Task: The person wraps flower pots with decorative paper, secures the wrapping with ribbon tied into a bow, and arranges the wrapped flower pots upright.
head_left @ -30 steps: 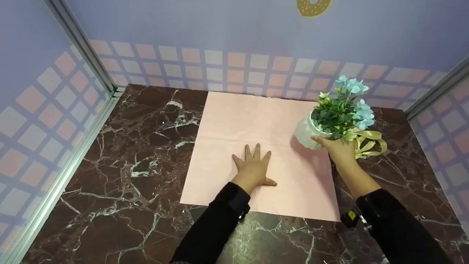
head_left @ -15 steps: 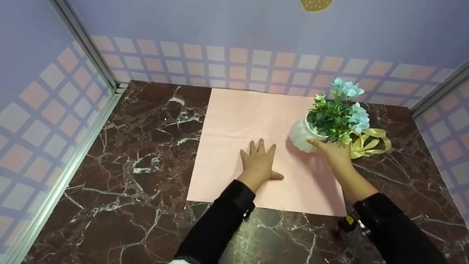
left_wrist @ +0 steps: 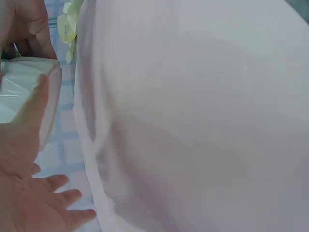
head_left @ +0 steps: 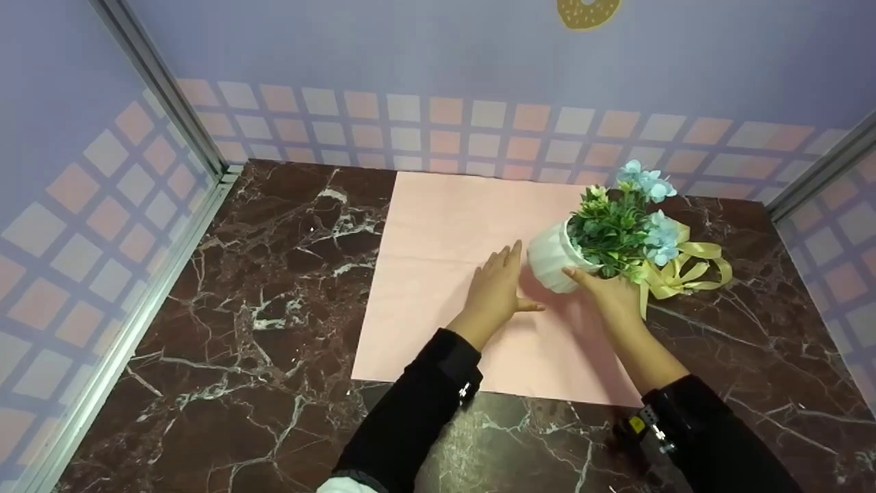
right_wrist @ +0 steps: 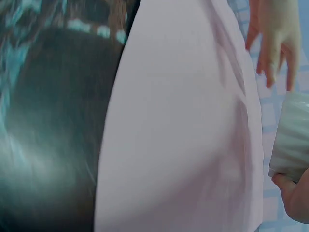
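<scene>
My right hand [head_left: 611, 299] grips a white ribbed flowerpot [head_left: 556, 259] by its near side, thumb along the wall. Green leaves and pale blue artificial flowers [head_left: 658, 236] fill the pot. It leans with its rim to the upper right, over a pink sheet of paper [head_left: 445, 219]; whether its base touches the paper I cannot tell. My left hand [head_left: 494, 286] is just left of the pot, fingers extended and thumb out toward it. In the left wrist view the left hand [left_wrist: 24, 169] shows its palm, with the pot [left_wrist: 21, 87] beyond the thumb.
A yellow ribbon bow [head_left: 684, 274] lies right of the pot, partly behind its flowers. The paper is spread on a dark marbled tabletop [head_left: 287, 274]. Panels with a checked pattern [head_left: 404, 137] close off the back and both sides.
The flowerpot has come left and slightly nearer in my right hand. My left hand, earlier flat on the paper with fingers spread, has turned and moved right, up beside the pot.
</scene>
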A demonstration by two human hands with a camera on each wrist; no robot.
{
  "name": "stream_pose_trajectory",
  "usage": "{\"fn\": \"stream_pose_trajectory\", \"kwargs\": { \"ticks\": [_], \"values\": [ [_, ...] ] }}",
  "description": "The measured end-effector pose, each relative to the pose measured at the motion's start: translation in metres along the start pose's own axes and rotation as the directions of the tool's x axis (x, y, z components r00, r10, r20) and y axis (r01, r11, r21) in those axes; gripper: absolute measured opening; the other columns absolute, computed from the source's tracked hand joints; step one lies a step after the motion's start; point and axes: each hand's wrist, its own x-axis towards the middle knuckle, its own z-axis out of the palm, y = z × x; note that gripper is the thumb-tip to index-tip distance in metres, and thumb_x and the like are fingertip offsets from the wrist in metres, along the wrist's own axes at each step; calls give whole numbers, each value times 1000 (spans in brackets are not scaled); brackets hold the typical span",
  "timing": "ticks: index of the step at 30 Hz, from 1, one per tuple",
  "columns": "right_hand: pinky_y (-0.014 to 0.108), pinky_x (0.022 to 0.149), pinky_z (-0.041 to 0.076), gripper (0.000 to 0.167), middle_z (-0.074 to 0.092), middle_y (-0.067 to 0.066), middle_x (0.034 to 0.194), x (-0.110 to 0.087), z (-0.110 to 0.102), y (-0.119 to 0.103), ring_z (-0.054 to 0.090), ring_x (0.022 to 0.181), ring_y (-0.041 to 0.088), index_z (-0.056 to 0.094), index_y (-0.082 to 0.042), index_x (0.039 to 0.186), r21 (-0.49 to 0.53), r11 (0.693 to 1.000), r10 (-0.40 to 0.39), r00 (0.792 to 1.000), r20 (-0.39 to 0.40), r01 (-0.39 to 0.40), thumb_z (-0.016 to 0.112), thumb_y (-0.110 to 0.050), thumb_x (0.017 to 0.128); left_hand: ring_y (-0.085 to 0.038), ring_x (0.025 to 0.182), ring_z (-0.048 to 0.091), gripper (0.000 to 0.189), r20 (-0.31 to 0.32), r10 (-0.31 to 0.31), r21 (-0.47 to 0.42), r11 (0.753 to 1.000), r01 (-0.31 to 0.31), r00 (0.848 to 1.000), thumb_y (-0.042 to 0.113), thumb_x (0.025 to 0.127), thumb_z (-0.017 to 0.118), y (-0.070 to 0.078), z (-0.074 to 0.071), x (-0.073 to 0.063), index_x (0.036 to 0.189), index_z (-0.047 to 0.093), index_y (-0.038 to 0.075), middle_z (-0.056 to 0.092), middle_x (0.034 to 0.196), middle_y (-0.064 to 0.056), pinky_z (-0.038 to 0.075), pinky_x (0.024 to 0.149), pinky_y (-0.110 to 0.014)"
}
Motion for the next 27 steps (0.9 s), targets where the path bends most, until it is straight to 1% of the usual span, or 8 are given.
{"fn": "stream_pose_trajectory", "kwargs": {
  "ticks": [3, 8, 11, 16, 18, 22, 24, 27],
  "values": [
    [49, 113, 25, 117, 29, 36, 147, -3, 1, -2, 30, 135, 48, 11, 9, 151, -34, 999, 17, 1000, 22, -16, 75, -57, 78, -29, 142, 28, 122, -60, 60, -57, 996, -64, 996, 49, 66, 86, 4, 1, 2, 157, 14, 10, 27, 157, -13, 28, 113, -47],
    [44, 116, 19, 118, 19, 30, 155, -8, 4, -2, 22, 141, 42, 5, 3, 154, 77, 997, 5, 1000, -9, -5, 79, -48, 78, -26, 143, 27, 123, -133, 111, -79, 989, -123, 985, 41, 66, 89, 12, 1, 5, 156, 13, 9, 22, 159, -9, 27, 114, -43],
    [45, 115, 23, 118, 25, 34, 151, -11, 6, -1, 27, 139, 44, 9, 7, 152, 104, 994, 47, 999, -26, -44, 79, -52, 77, -25, 144, 24, 123, -163, 139, -43, 988, -147, 977, 41, 65, 90, 16, -1, 6, 156, 14, 6, 19, 160, -8, 25, 115, -43],
    [44, 112, 29, 109, 37, 36, 142, -16, 11, 1, 35, 134, 43, 23, 11, 147, 242, 966, 109, 993, -51, -94, 80, -49, 77, -24, 145, 21, 122, -190, 180, 67, 983, -170, 965, 46, 65, 88, 22, -8, 8, 155, 17, 6, 20, 160, -7, 21, 116, -44],
    [42, 112, 29, 104, 40, 33, 142, -17, 13, 3, 37, 134, 40, 26, 9, 147, 323, 943, 106, 993, -54, -83, 81, -45, 77, -24, 145, 20, 122, -184, 183, 83, 982, -171, 966, 47, 65, 88, 25, -10, 8, 155, 17, 6, 20, 160, -8, 19, 117, -44],
    [40, 113, 28, 104, 42, 28, 143, -21, 17, 5, 38, 134, 36, 25, 3, 149, 395, 917, 85, 995, -57, -56, 83, -44, 76, -24, 146, 19, 122, -166, 182, 82, 982, -170, 969, 48, 66, 87, 26, -12, 7, 155, 16, 6, 19, 160, -9, 15, 117, -42],
    [40, 113, 27, 109, 40, 26, 146, -23, 19, 4, 36, 136, 34, 22, 1, 151, 389, 921, 67, 996, -66, -36, 83, -45, 74, -23, 146, 19, 122, -172, 190, 93, 980, -176, 967, 48, 66, 87, 26, -12, 6, 155, 16, 4, 19, 160, -9, 15, 118, -41],
    [39, 116, 19, 115, 27, 20, 155, -25, 21, 3, 27, 141, 32, 14, -2, 154, 354, 935, -8, 996, -87, 38, 84, -43, 74, -23, 144, 23, 123, -210, 213, 107, 975, -195, 954, 50, 66, 86, 25, -11, 3, 154, 17, 1, 22, 159, -10, 15, 118, -39]
  ]
}}
